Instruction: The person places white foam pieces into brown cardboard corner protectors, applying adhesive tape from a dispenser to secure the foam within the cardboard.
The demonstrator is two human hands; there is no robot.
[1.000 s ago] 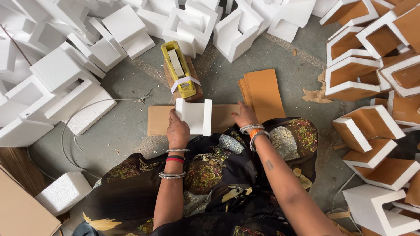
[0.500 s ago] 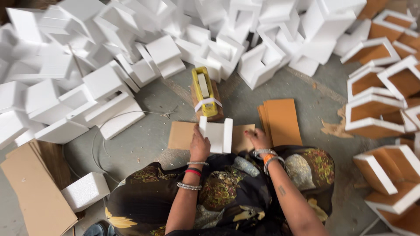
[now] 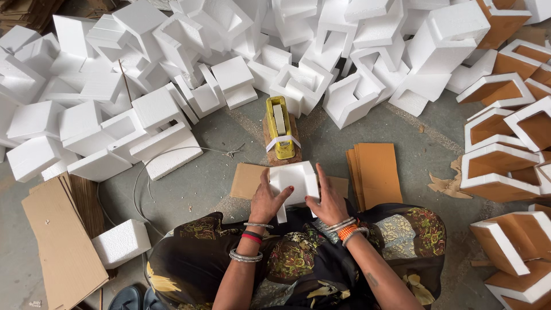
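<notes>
Item: white foam corner piece (image 3: 297,181), U-shaped, held on the concrete floor (image 3: 229,132) directly in front of the seated person's knees, resting on a flat brown cardboard sheet (image 3: 247,179).

Left hand (image 3: 267,201): closed on the foam piece's left side, thumb hooked across its near face, fingers wrapped behind.

Right hand (image 3: 328,201): laid flat against the piece's right side, fingers extended along the wall, pressing inward. Neither hand is free; both bear on the same piece.

Adjacent: yellow tape dispenser (image 3: 280,127) just beyond the foam piece, standing on a small brown block, a white strip across its front. Stack of cut orange-brown card panels (image 3: 376,174) just right of the right hand. Large heap of bare white foam pieces (image 3: 172,69) across the far and left floor. Card-lined foam pieces (image 3: 505,143) gathered at the right. Long cardboard sheets (image 3: 60,241) and a plain foam block (image 3: 121,243) at the near left.

Handling note: the step appears to be fitting the foam to the card beneath it, though the underside contact is hidden by the hands. To do it well, judged from this hold: keep the piece square to the sheet's edge, press evenly from both sides so the thin walls do not snap, and keep the thumb off the brittle inner corner.
</notes>
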